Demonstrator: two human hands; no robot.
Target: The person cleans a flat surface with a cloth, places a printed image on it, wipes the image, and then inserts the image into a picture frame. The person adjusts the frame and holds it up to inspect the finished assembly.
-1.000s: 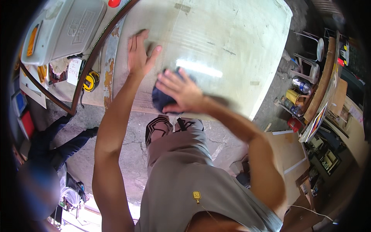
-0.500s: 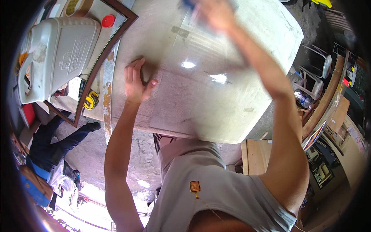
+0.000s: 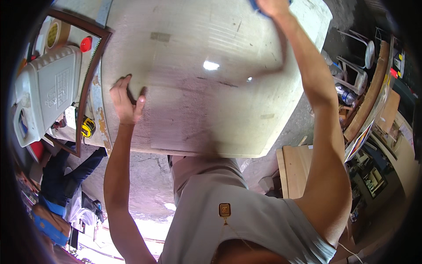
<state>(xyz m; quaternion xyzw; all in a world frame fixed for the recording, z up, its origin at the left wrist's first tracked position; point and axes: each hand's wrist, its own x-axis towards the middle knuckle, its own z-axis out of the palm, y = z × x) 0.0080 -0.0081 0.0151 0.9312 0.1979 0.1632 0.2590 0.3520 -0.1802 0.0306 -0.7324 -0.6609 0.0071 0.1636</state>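
Observation:
A pale, scuffed tabletop (image 3: 184,119) with shiny light reflections lies in front of me. My left hand (image 3: 125,101) rests near its left side, fingers apart and holding nothing. At the far edge of the view, my right hand (image 3: 273,6) is closed on a dark blue cloth (image 3: 259,7), pressed on the tabletop. Most of the cloth is hidden by the hand or cut off by the picture's edge.
Left of my left hand are a brown-framed mirror (image 3: 107,36), a white jug (image 3: 48,94), a red cap (image 3: 86,44), a tape roll (image 3: 58,35) and a yellow tape measure (image 3: 88,127). Plastic stools (image 3: 354,75) stand at right. A person's dark-trousered legs (image 3: 83,167) show at lower left.
My right hand has swept the blue cloth rightward across the tabletop. The view has shifted, and my left hand stays at about the same place on the surface.

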